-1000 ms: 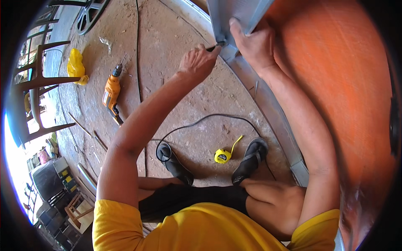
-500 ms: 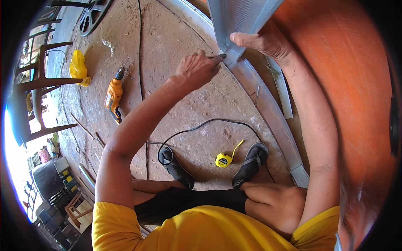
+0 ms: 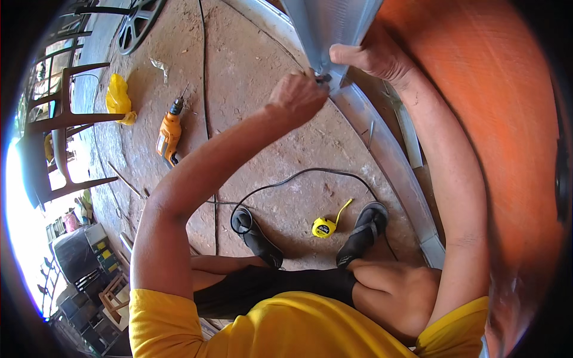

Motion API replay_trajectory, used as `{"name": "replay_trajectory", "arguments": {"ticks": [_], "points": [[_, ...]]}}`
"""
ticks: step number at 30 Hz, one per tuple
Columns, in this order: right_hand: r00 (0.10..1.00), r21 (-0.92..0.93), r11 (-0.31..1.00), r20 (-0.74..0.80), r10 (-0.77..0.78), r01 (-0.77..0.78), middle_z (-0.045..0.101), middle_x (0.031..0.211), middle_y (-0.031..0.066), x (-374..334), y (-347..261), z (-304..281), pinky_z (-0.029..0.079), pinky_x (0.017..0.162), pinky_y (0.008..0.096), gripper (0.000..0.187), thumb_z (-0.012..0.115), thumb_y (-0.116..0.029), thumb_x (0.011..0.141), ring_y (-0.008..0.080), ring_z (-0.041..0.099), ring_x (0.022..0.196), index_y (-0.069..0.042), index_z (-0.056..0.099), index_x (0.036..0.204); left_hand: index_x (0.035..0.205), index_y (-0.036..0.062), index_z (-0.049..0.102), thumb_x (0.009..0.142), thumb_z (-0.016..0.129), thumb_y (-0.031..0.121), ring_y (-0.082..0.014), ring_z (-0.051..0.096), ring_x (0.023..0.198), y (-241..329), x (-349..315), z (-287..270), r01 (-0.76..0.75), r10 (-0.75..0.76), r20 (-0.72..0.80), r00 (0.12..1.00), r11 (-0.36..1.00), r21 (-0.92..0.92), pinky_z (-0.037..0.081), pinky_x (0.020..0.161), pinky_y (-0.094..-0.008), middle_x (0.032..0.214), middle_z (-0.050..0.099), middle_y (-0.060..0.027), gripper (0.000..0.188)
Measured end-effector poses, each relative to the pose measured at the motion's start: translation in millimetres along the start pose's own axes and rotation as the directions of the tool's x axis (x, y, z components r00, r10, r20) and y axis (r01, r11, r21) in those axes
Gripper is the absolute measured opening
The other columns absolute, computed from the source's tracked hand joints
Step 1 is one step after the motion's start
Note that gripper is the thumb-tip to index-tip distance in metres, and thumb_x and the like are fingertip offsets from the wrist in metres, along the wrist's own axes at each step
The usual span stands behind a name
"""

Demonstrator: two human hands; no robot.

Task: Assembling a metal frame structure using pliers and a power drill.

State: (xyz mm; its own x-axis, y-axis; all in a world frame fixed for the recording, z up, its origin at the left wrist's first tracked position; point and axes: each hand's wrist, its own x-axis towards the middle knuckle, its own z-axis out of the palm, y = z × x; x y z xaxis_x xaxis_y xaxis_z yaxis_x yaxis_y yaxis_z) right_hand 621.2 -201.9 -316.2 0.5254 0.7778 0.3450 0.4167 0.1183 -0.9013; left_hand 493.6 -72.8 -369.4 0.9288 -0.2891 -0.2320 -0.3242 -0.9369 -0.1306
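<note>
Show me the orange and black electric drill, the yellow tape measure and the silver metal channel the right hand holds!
Orange and black electric drill [image 3: 171, 129]: head view, on its orange body.
Yellow tape measure [image 3: 323, 227]: head view, on its case.
Silver metal channel [image 3: 332, 27]: head view, on its metal side.

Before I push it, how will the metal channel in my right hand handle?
The metal channel should be stiff lengthwise, judging by its folded sides. Probably light for its size, since the sheet looks thin. Its bare, shiny metal may slip.
</note>
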Motion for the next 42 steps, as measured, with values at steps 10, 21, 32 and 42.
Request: {"name": "replay_trajectory", "arguments": {"ticks": [10, 21, 32, 42], "points": [[0.996, 0.026, 0.999, -0.091, -0.023, 0.025, 0.059, 0.079, 0.0108, 2, 1, 3, 0.047, 0.071, 0.0348, 0.033, 0.064, -0.013, 0.066, 0.0211, 0.056, 0.078, -0.004, 0.058, 0.096, 0.103, 0.0054, 0.056, 0.088, 0.051, 0.012, -0.0272, 0.066, 0.067, -11, -12, 34, 0.149, -0.148, -0.014, 0.989, 0.988, 0.029, 0.053, 0.053, -0.0376, 0.081, 0.061, -0.0171, 0.017], [0.994, -0.027, 0.999, -0.105, 0.015, -0.018, 0.058, 0.077, 0.0104, 1, 0, 0, 0.046, 0.070, 0.0349, 0.030, 0.064, -0.013, 0.065, 0.0210, 0.055, 0.076, -0.004, 0.058, 0.094, 0.117, 0.0258, 0.063, 0.091, 0.054, 0.033, -0.0302, 0.063, 0.063, 1, -35, -42, 0.260, -0.277, -0.012, 0.961, 0.915, -0.309, 0.051, 0.056, -0.0429, 0.075, 0.061, -0.0143, 0.029], [0.993, -0.069, 0.997, -0.116, 0.026, -0.034, 0.057, 0.075, 0.0100, 5, 7, 0, 0.046, 0.068, 0.0350, 0.028, 0.064, -0.013, 0.065, 0.0209, 0.055, 0.074, -0.004, 0.057, 0.091, 0.115, 0.0186, 0.053, 0.091, 0.051, 0.030, -0.0381, 0.064, 0.068, 6, -7, 10, 0.304, -0.334, -0.054, 0.941, 0.906, -0.293, 0.052, 0.056, -0.0469, 0.086, 0.060, -0.0227, 0.027], [0.990, -0.082, 0.996, -0.134, 0.030, -0.041, 0.057, 0.073, 0.0097, 5, 3, 2, 0.046, 0.067, 0.0351, 0.026, 0.064, -0.013, 0.065, 0.0208, 0.055, 0.072, -0.004, 0.057, 0.089, 0.098, 0.0062, 0.055, 0.091, 0.058, 0.031, -0.0110, 0.054, 0.073, -18, -69, 37, 0.453, -0.199, 0.490, 0.848, -0.207, -0.867, 0.047, 0.064, -0.0276, 0.083, 0.058, -0.0066, 0.026]]}}
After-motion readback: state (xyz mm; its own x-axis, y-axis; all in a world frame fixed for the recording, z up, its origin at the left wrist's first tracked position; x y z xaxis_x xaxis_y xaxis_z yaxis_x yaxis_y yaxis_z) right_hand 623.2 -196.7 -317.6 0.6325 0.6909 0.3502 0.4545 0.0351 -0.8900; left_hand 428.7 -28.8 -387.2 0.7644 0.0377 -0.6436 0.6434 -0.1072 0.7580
